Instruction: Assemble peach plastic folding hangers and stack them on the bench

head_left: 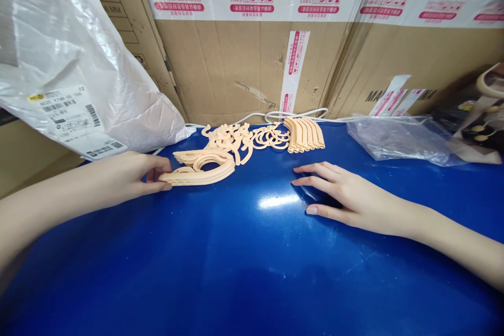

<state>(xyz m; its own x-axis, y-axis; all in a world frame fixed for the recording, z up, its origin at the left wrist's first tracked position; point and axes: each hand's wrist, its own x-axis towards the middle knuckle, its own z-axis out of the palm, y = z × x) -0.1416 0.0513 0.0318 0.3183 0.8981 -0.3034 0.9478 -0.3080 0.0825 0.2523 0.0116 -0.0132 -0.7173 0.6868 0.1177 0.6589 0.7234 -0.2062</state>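
My left hand (146,170) pinches the left tip of a stack of beige plastic hanger pieces (208,176), with thumb and fingers closed at its end. These curved pieces lie on the blue table, one on another, with a rounded opening in the middle. Just behind the stack is a loose heap of beige hanger hooks (228,137). Thin curved beige parts (271,137) adjoin the heap on its right. Farther right, several beige hanger arms (305,134) lie side by side in a row. My right hand (338,191) rests open near them, fingers apart, holding nothing.
A large white plastic parcel bag (79,73) leans at the left. Taped cardboard boxes (236,58) stand along the back of the blue table (220,273). A white cable (252,115) runs before them. Clear plastic bags (394,139) and a dark bag (472,115) lie at right.
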